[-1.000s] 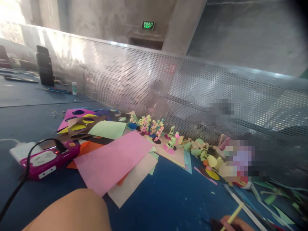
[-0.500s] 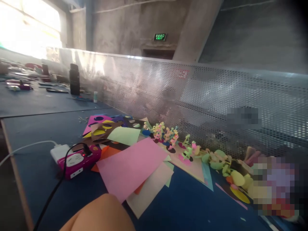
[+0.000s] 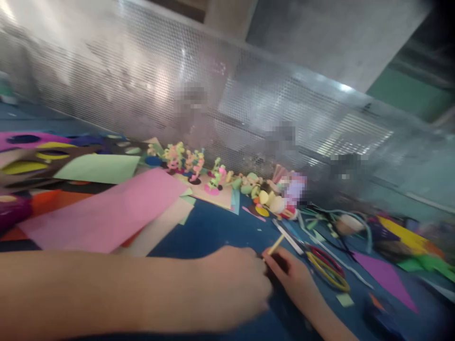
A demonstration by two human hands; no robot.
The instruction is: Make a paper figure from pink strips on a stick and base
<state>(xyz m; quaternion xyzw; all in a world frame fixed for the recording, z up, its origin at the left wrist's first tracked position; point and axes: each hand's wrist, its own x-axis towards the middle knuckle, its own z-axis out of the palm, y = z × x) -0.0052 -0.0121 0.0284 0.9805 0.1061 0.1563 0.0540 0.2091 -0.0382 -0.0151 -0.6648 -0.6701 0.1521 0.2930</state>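
My left hand (image 3: 234,289) reaches across the blue table (image 3: 213,227), its fingers curled and meeting my right hand (image 3: 289,277) near the bottom centre. A thin yellow paper strip (image 3: 275,245) sticks up from between the two hands; my right hand pinches it together with something dark. Motion blur hides what my left fingers hold.
Coloured paper sheets, a pink one (image 3: 106,213) on top, lie at the left. Small paper figures (image 3: 192,163) line the perforated metal screen (image 3: 213,109). Scissors with red and yellow handles (image 3: 327,267), paper strips and scraps (image 3: 387,274) lie to the right.
The view swung right and down. My left forearm came across the front and my left hand joined my right hand at the yellow strip. The power strip has left the view.
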